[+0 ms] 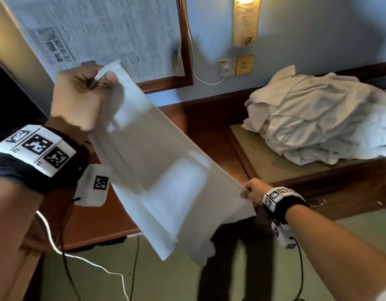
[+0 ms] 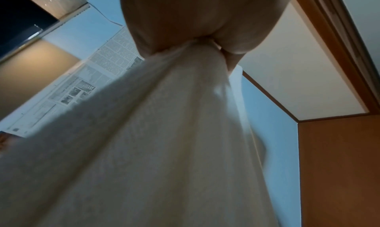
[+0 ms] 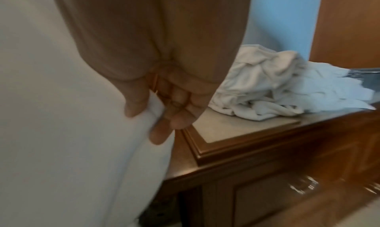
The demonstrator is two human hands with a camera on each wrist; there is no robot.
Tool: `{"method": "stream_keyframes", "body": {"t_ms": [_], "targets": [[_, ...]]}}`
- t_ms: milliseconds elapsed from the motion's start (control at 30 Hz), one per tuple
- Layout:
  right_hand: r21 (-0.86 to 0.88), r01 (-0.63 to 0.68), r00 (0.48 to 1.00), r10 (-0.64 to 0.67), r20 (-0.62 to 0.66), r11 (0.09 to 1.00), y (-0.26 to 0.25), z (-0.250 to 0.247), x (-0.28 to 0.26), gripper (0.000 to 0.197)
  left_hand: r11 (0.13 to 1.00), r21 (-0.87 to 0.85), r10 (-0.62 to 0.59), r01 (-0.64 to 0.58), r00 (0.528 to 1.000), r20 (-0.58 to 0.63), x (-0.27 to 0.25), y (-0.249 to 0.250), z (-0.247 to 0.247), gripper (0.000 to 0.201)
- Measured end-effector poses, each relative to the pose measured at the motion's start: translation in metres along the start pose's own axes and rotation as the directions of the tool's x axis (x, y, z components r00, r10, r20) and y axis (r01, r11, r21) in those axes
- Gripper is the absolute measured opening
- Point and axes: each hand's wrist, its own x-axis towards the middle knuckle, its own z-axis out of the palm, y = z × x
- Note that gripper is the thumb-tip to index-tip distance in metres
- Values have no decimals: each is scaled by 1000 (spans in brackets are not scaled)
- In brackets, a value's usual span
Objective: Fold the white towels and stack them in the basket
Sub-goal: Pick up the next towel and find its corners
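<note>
Held taut in the air between the raised left hand [image 1: 79, 98] and lower right hand [image 1: 251, 190], whose fingers pinch opposite ends, the white towel [image 1: 164, 170] hangs ready for folding, while unfolded towels [image 1: 326, 120] wait heaped on the worktop [image 1: 263, 164].

There are 2 hands: the left hand [image 1: 79, 98] and the right hand [image 1: 254, 190], and between them 1 white towel [image 1: 164, 170] held up. On the worktop [image 1: 263, 168] lies 1 heap of crumpled white towels [image 1: 322, 120], whose separate pieces cannot be counted. On the wall hang 1 lit wall lamp [image 1: 245, 20], 1 framed newspaper sheet [image 1: 105, 33] and 2 switch plates [image 1: 236, 65], 1 white and 1 yellow.
</note>
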Motion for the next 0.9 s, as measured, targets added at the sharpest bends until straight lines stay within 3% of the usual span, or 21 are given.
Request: {"method": "stream_keyframes", "body": {"t_ms": [100,167,233,300,367,433,500,533,600,767,900], "targets": [[-34,-202,977,199,-72,979,21,11,-2,11,997,-81,-11,8,999,-33,4,-7,-4,27],[-96,-305,949,294,-116,947,28,17,-8,21,988,-151,-23,16,999,-44,7,-10,-8,32],[-121,-305,944,284,-165,945,17,16,-15,27,984,-177,-7,6,1000,-4,9,-13,-11,29],[-91,-189,948,158,-276,978,-17,7,-15,34,989,-145,31,-19,996,83,8,-14,-6,26],[93,75,910,-30,-414,993,-70,-10,-19,40,990,-139,38,-15,986,162,2,-12,10,27],[282,435,829,-257,-497,855,-132,-36,-34,42,987,-158,62,-28,973,220,-9,-7,30,18],[414,664,737,-452,-502,623,-184,-64,-53,44,981,-167,141,-101,958,250,-18,-4,46,16],[460,712,701,-501,-507,530,-204,-75,-61,45,977,-177,162,-119,954,253,-21,-3,51,13],[433,775,632,-549,-546,461,-228,-92,-74,37,969,-205,183,-136,955,235,-23,-1,56,2],[243,845,512,-594,-621,476,-247,-112,-81,17,942,-284,221,-179,967,127,-14,2,52,7],[-50,845,384,-667,-638,533,-265,-142,-81,30,927,-374,48,-15,996,79,-14,-8,50,7]]}}
